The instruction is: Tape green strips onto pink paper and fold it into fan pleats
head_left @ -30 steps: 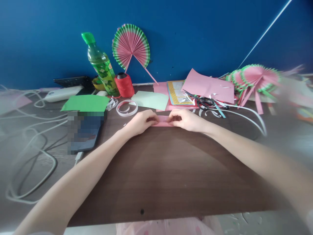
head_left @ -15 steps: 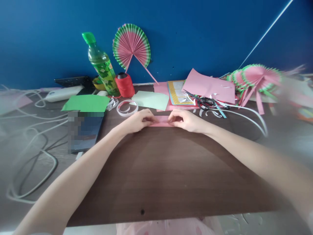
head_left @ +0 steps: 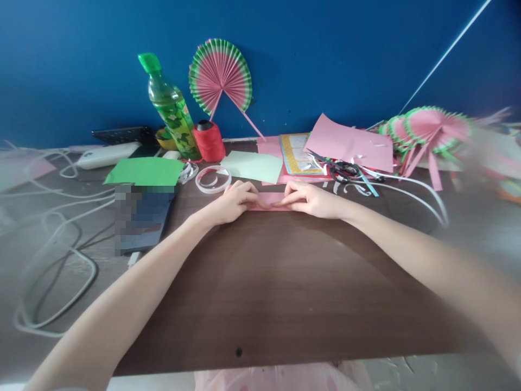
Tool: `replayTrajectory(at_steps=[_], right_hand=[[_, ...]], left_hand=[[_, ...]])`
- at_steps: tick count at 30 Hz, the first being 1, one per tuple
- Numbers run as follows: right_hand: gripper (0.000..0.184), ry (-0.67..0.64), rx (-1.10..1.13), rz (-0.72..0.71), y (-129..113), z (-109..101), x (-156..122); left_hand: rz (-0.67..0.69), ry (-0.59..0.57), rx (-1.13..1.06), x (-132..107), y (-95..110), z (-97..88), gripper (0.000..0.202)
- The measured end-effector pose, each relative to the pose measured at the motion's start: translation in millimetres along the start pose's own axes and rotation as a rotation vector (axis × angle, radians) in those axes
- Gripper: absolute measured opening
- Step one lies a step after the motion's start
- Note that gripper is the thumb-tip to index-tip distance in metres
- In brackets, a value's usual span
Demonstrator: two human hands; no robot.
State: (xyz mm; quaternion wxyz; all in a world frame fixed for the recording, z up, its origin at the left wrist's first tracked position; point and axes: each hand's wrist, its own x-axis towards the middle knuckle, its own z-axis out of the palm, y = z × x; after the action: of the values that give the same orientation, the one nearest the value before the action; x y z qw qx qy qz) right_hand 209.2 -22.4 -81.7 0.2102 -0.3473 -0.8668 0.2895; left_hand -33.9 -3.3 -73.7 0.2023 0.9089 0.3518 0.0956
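Note:
A narrow folded strip of pink paper (head_left: 268,200) lies on the dark wooden table (head_left: 285,293), far from the front edge. My left hand (head_left: 233,202) pinches its left end with curled fingers. My right hand (head_left: 310,199) presses on its right part, fingers closed and reaching left along the strip until the fingertips nearly meet the left hand. Most of the strip is hidden under my fingers.
Behind the hands lie a tape ring (head_left: 212,180), a pale green sheet (head_left: 252,165), a green sheet (head_left: 144,171), pink sheets (head_left: 350,144), scissors (head_left: 344,171) and white strips. A green bottle (head_left: 170,108), red thread spool (head_left: 208,141) and paper fans (head_left: 220,73) stand by the blue wall. A phone (head_left: 140,217) and cables lie left.
My right fingers have slid left along the pink strip, closing the gap to the left hand. The left hand has shifted slightly. Nothing else on the table has moved.

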Motion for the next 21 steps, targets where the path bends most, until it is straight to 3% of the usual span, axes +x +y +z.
replayTrajectory(at_steps=[3, 7, 11, 19, 21], right_hand=[[0.033, -0.070, 0.099, 0.076, 1.6, -8.2, -1.3], [0.035, -0.141, 0.039, 0.036, 2.1, -12.6, -2.9], [0.031, -0.126, 0.037, 0.024, -0.6, -10.7, -3.9], [0.010, -0.085, -0.029, 0.020, -6.5, -10.1, -1.8], [0.013, -0.067, -0.067, 0.011, -8.2, -9.6, -1.8]], left_hand=[[0.000, -0.008, -0.001, 0.1, -1.4, 0.0, 0.035], [0.016, -0.043, -0.030, 0.1, -6.9, -2.6, 0.045], [0.035, -0.091, -0.063, -0.7, -11.8, -4.5, 0.053], [0.016, -0.008, 0.001, -2.4, 7.0, -5.0, 0.025], [0.055, 0.026, 0.071, -2.0, 12.3, -6.3, 0.024]])
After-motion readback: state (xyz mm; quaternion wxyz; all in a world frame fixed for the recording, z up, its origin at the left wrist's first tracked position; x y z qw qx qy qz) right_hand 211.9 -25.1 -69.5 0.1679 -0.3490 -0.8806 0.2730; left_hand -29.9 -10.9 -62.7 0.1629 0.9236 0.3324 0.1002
